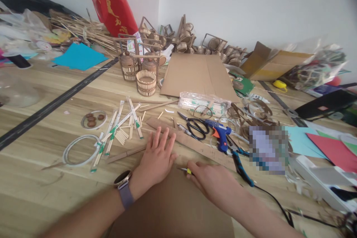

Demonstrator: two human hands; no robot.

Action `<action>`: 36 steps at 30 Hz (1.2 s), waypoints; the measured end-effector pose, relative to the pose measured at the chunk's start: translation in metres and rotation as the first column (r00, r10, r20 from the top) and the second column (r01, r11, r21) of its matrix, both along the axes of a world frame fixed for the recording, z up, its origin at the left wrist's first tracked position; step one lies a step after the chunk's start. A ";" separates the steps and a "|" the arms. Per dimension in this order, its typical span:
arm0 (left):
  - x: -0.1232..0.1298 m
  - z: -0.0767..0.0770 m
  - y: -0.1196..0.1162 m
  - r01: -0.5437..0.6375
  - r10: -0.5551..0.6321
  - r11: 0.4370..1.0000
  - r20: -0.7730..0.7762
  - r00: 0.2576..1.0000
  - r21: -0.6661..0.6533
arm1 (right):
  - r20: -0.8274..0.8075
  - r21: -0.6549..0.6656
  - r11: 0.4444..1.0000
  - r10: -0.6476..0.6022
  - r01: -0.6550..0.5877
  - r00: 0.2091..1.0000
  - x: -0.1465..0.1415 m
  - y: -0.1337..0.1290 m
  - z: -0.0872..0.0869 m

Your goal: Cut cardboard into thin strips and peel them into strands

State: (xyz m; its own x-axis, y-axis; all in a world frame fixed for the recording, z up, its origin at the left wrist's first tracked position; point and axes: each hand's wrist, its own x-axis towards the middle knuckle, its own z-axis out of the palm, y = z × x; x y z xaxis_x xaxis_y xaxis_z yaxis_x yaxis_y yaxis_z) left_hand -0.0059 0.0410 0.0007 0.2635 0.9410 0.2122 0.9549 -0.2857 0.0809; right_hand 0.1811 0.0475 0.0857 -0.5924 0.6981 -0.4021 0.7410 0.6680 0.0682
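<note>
My left hand (pixel 157 158) lies flat, its fingers spread, at the far edge of a brown cardboard sheet (pixel 173 208). A watch is on that wrist. In my right hand (pixel 209 178) is a small yellow cutter (pixel 189 171), its blade pointing left toward my left thumb, just above the sheet's far edge. Beyond both hands a long cardboard strip (pixel 195 143) lies slantwise on the wooden table (pixel 69 108). A thinner strip (pixel 126 154) sits left of my left hand.
Black scissors (pixel 197 128) and a blue glue gun (pixel 222 134) lie beyond my right hand. Wrapped chopsticks (pixel 113 130) and a white tape ring (pixel 80 150) are at left. Small stick baskets (pixel 146 83) and a larger cardboard sheet (pixel 196 74) stand farther back.
</note>
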 end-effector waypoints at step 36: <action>0.001 0.000 0.000 0.001 -0.001 1.000 -0.003 1.000 -0.006 | 0.011 0.104 0.988 0.111 -0.112 0.994 0.001 0.001 -0.006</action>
State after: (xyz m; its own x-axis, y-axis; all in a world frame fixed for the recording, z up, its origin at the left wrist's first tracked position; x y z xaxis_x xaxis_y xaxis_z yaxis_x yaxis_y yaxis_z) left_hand -0.0049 0.0411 0.0006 0.2649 0.9419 0.2064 0.9548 -0.2861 0.0801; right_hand 0.1822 0.0489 0.0796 -0.6666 0.6662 -0.3344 0.6619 0.7354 0.1454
